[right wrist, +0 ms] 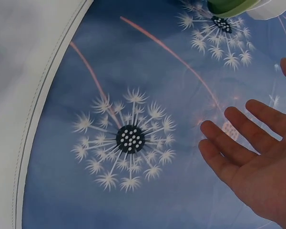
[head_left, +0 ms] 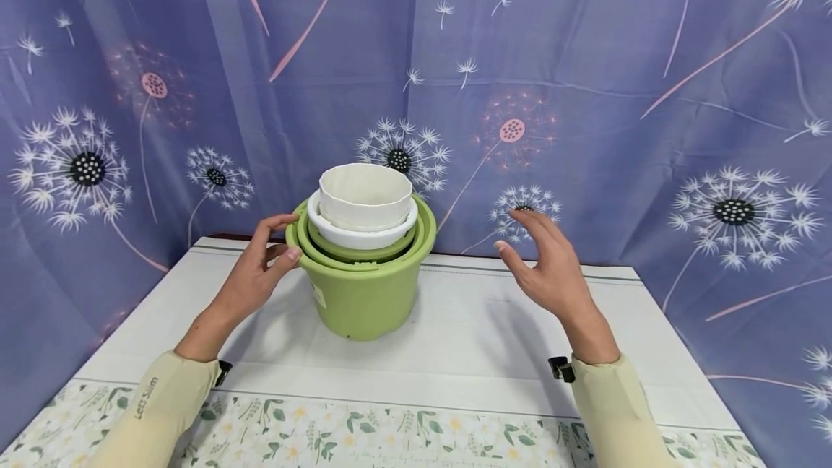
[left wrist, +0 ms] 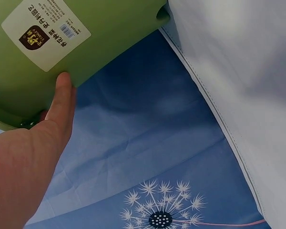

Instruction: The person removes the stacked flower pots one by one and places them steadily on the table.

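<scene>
A green flowerpot (head_left: 367, 302) stands upright on the table, with another green pot nested inside it. On top of these sit a white round pot (head_left: 362, 238) and, within that, a white bowl-like pot with a faceted rim (head_left: 366, 197). My left hand (head_left: 260, 266) touches the left side of the outer pot's rim with thumb and fingers. In the left wrist view, straight fingers (left wrist: 62, 98) lie against the green wall beside a printed label (left wrist: 46, 32). My right hand (head_left: 549, 269) is in the air to the right of the pots, fingers spread, holding nothing.
A white cloth (head_left: 455, 352) covers the table, with a floral printed strip (head_left: 364, 432) along the near edge. Blue-purple curtains (head_left: 468, 42) with dandelion prints hang behind and at both sides, close to the table's edges.
</scene>
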`<action>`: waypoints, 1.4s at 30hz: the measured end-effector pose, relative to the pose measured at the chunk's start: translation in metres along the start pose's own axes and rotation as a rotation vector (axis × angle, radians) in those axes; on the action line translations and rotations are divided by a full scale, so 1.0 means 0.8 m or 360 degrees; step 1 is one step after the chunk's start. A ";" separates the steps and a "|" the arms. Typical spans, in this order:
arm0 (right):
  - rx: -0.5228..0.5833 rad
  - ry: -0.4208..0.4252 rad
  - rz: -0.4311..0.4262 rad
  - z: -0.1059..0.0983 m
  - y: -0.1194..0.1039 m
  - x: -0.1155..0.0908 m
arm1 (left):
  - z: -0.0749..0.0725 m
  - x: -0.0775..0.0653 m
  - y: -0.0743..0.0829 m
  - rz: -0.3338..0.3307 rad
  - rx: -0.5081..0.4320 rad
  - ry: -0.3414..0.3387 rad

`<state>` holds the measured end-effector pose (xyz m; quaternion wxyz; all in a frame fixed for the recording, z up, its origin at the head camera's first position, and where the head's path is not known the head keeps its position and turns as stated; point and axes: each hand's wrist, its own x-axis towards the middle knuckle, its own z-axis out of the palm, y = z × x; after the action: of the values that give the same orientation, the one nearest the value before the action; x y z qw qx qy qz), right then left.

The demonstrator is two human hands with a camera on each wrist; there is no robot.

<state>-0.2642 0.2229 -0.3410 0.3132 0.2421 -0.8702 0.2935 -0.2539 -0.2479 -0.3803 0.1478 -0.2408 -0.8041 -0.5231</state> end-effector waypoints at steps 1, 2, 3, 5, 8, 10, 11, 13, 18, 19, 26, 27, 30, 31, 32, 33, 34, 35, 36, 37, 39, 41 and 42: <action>0.0010 0.0004 -0.0009 0.001 -0.002 0.001 | 0.000 0.000 0.000 -0.0002 -0.0001 -0.0001; 0.0021 0.0008 -0.0018 0.002 -0.003 0.003 | 0.000 0.001 -0.001 -0.0002 0.0001 -0.0003; 0.0030 0.0013 -0.0030 0.003 -0.005 0.004 | -0.001 0.001 -0.001 -0.0002 0.0001 -0.0003; 0.0050 0.0020 -0.0058 0.006 -0.008 0.007 | -0.001 0.002 -0.002 0.0003 0.0003 -0.0004; 0.0066 0.0030 -0.0089 0.008 -0.012 0.013 | -0.001 0.003 -0.003 0.0013 0.0002 0.0000; 0.0072 0.0034 -0.0097 0.009 -0.015 0.015 | -0.002 0.004 -0.002 0.0017 0.0000 0.0001; 0.0072 0.0034 -0.0098 0.010 -0.016 0.017 | -0.002 0.004 -0.002 0.0019 -0.0002 0.0000; 0.0079 0.0029 -0.0093 0.011 -0.018 0.018 | -0.002 0.004 -0.001 0.0016 -0.0005 0.0000; 0.0103 0.0009 -0.0087 0.013 -0.024 0.021 | -0.002 0.004 -0.001 0.0007 -0.0011 0.0000; 0.0106 0.0005 -0.0086 0.014 -0.025 0.022 | -0.002 0.004 -0.001 0.0006 -0.0012 -0.0002; 0.0147 0.0015 -0.0109 0.020 -0.035 0.027 | -0.002 0.003 -0.003 0.0000 -0.0028 -0.0006; 0.0157 0.0019 -0.0116 0.021 -0.037 0.028 | -0.002 0.003 -0.003 0.0002 -0.0028 -0.0005; 0.0177 0.0028 -0.0141 0.025 -0.042 0.030 | -0.002 0.003 -0.003 0.0009 -0.0026 -0.0003; 0.0184 0.0032 -0.0153 0.025 -0.044 0.032 | -0.002 0.002 -0.003 0.0012 -0.0024 -0.0002; 0.0191 0.0034 -0.0161 0.026 -0.045 0.033 | -0.002 0.002 -0.003 0.0010 -0.0020 -0.0001; 0.0198 0.0034 -0.0167 0.027 -0.046 0.034 | -0.002 0.002 -0.003 0.0008 -0.0015 0.0000; 0.0201 0.0035 -0.0170 0.028 -0.047 0.034 | -0.002 0.002 -0.003 0.0005 -0.0012 0.0000; 0.0207 0.0036 -0.0175 0.028 -0.048 0.035 | -0.002 0.002 -0.003 0.0003 -0.0009 0.0000; 0.0213 0.0033 -0.0174 0.029 -0.050 0.035 | -0.001 0.002 -0.003 0.0002 -0.0005 0.0001; 0.0221 0.0033 -0.0176 0.029 -0.051 0.036 | -0.001 0.002 -0.003 0.0001 -0.0001 0.0002; 0.0233 0.0031 -0.0174 0.031 -0.054 0.037 | -0.001 0.002 -0.003 -0.0002 0.0003 0.0001; 0.0251 0.0030 -0.0180 0.033 -0.057 0.039 | -0.001 0.001 -0.004 -0.0001 0.0001 0.0000; 0.0261 0.0029 -0.0183 0.035 -0.058 0.040 | -0.001 0.001 -0.004 -0.0003 -0.0002 -0.0001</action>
<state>-0.2690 0.1638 -0.3198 0.3165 0.3139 -0.8250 0.3475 -0.2564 -0.2494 -0.3822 0.1469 -0.2404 -0.8041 -0.5235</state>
